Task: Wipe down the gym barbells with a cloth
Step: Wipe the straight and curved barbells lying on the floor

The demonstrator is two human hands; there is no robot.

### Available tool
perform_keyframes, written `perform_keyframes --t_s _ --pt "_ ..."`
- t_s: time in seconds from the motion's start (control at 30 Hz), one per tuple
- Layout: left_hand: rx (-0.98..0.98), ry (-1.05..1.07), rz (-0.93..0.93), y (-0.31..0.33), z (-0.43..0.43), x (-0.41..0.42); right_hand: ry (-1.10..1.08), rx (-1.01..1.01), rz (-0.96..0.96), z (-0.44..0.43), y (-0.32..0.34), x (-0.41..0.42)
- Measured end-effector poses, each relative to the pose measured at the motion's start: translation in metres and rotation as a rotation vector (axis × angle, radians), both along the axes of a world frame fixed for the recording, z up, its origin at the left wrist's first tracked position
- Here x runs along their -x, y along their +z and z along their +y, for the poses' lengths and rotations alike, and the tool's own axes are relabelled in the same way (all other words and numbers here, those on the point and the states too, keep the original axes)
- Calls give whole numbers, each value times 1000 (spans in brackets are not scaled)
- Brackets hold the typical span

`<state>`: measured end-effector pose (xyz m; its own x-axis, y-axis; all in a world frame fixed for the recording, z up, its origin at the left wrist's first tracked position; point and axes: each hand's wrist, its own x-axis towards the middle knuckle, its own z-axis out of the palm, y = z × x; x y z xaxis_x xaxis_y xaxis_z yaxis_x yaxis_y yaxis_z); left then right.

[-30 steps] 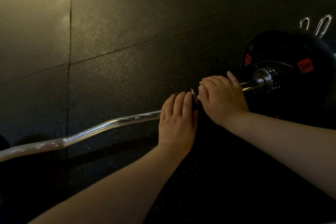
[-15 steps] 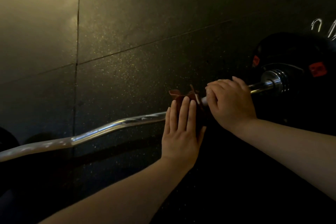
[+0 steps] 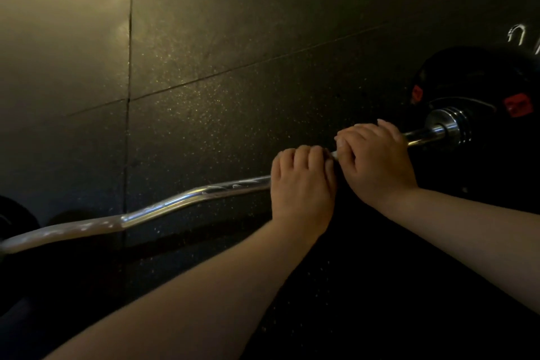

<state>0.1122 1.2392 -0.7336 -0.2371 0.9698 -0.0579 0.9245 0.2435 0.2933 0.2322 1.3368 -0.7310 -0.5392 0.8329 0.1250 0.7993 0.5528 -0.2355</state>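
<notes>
Head view: the left hand [image 3: 304,184] is now curling its fingers round the barbell [image 3: 190,199]. Half a second earlier they were lying flat over a dark red cloth, which is no longer showing and is judged to be trapped beneath the palm. The right hand [image 3: 377,161] is gripping the shaft just beside it, toward the weight plate [image 3: 482,82]. Judgement: the grip is being reset for another wiping pass. The barbell is lying low across the speckled rubber floor [image 3: 204,67], its cambered chrome shaft glinting and showing streaks left of the hands.
</notes>
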Motion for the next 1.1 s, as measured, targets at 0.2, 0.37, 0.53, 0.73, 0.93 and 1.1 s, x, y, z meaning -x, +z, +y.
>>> perform_keyframes --t_s 0.2,0.37,0.53,0.73,0.93,1.1 --pt "-70 -33 79 -28 -34 -18 5 -20 6 -4 -1 -1" --pt "16 8 -117 4 15 9 19 5 -20 2 -1 0" --pt "-4 3 -1 -8 -10 -7 19 -19 -5 -1 -1 0" --pt "42 -1 6 -12 -18 -16 31 -23 3 -3 -2 -4" --pt "58 29 -144 13 19 15 35 -25 11 1 1 -1" --pt "5 -6 18 -14 -27 -20 32 -42 16 -4 -2 -4"
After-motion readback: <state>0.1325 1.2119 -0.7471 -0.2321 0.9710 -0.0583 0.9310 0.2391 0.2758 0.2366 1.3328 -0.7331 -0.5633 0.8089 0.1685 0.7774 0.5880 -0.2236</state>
